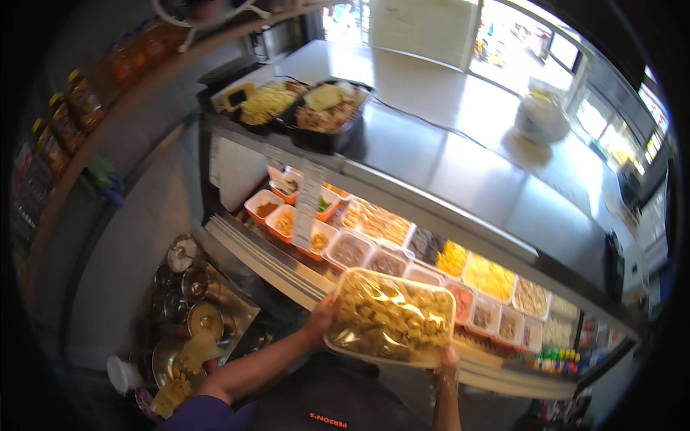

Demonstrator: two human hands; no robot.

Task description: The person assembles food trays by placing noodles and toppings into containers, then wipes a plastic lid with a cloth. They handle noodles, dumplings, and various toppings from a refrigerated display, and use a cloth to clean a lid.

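Observation:
A large rectangular tray covered in clear plastic film, filled with yellowish-green chunks of food, is held in front of me at a slight tilt. My left hand grips its left end, and my right hand grips the lower right corner. Just beyond the tray, a lit display case holds rows of white containers, among them one of shredded yellow food, one of yellow slices and one of pale strips. Orange-sided tubs stand at the case's left end.
A steel counter runs above the case, bearing black food trays and a white bag. Lidded metal pots and yellow gloves are at lower left. A shelf with bottles lines the left wall.

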